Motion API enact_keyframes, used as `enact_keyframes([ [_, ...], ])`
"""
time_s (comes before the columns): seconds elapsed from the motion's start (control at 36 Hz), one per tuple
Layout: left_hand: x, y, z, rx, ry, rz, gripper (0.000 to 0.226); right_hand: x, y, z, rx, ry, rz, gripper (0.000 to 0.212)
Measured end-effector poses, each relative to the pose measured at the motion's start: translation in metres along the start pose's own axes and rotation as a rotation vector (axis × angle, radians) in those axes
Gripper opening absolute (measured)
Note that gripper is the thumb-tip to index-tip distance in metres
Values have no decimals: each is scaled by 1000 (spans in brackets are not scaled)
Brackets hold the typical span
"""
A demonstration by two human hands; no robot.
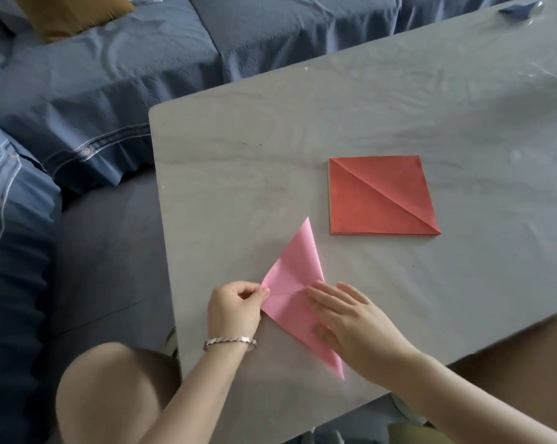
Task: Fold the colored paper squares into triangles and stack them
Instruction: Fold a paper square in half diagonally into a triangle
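Note:
A pink paper, folded into a long triangle, lies near the table's front left corner. My left hand pinches its left corner between thumb and fingers. My right hand lies flat on the paper's right side, fingers spread, pressing it down; it hides part of the paper. A stack of red paper squares with a diagonal crease on top sits further back in the middle of the table, apart from both hands.
The grey table has its left edge just beside my left hand and its front edge under my forearms. A blue sofa runs along the left and back. My knees show below the table.

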State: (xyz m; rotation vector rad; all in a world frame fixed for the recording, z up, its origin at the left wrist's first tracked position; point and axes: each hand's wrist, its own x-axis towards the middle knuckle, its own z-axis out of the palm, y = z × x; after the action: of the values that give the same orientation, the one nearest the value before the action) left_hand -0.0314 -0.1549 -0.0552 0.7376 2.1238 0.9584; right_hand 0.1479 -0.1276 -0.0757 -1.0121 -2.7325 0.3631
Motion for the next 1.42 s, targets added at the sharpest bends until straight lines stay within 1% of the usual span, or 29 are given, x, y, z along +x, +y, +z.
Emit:
enact_keyframes([
  [0.08, 2, -1, 1, 72, 10, 28, 14, -6, 2, 8, -32, -44, 22, 43],
  [0.14, 2, 0, 2, 89, 9, 31, 13, -6, 4, 10, -49, -47, 53, 45],
  [0.22, 4, 0, 1, 95, 2, 30, 15, 5, 7, 7, -85, -31, 129, 61],
  [0.31, 4, 0, 0, 87, -7, 27, 15, 21, 10, 7, -123, -14, 187, 51],
  [0.39, 5, -1, 0, 75, -12, 21, 16, 41, 16, 8, -138, -30, 208, 50],
  [0.44, 5, -1, -1, 75, -13, 21, 17, 54, 20, 9, -127, -58, 232, 45],
  [0.5, 6, -2, 0, 77, -19, 16, 20, 68, 24, 7, -143, -21, 248, 45],
  [0.56, 8, -2, 0, 70, -25, 5, 14, 81, 26, 4, -135, -37, 251, 46],
  [0.61, 8, -1, 1, 62, -24, -6, 6, 92, 32, 6, -156, -93, 245, 46],
  [0.72, 7, -3, 0, 42, -22, -17, 13, 102, 34, 6, -143, -69, 280, 32],
  [0.75, 7, -3, 0, 43, -22, -15, 15, 101, 34, 5, -147, -86, 280, 34],
  [0.81, 7, -2, 0, 53, -22, -6, 19, 94, 35, 5, -140, -125, 247, 46],
  [0.92, 7, -3, -1, 56, -12, -1, 26, 66, 36, 3, -56, -112, 230, 62],
  [1.0, 6, -3, 0, 56, -8, 9, 24, 42, 37, 5, -37, -73, 182, 66],
  [1.11, 5, -4, 0, 50, -3, 26, 26, 17, 30, 3, -9, -107, 118, 71],
  [1.22, 5, -6, 1, 58, 4, 46, 25, 0, 25, 5, -49, -164, 94, 79],
  [1.33, 6, -9, 2, 65, 16, 66, 24, -10, 25, 4, -31, -228, 69, 92],
  [1.42, 6, -9, 3, 90, 15, 78, 24, -15, 24, 2, -18, -261, 52, 107],
])
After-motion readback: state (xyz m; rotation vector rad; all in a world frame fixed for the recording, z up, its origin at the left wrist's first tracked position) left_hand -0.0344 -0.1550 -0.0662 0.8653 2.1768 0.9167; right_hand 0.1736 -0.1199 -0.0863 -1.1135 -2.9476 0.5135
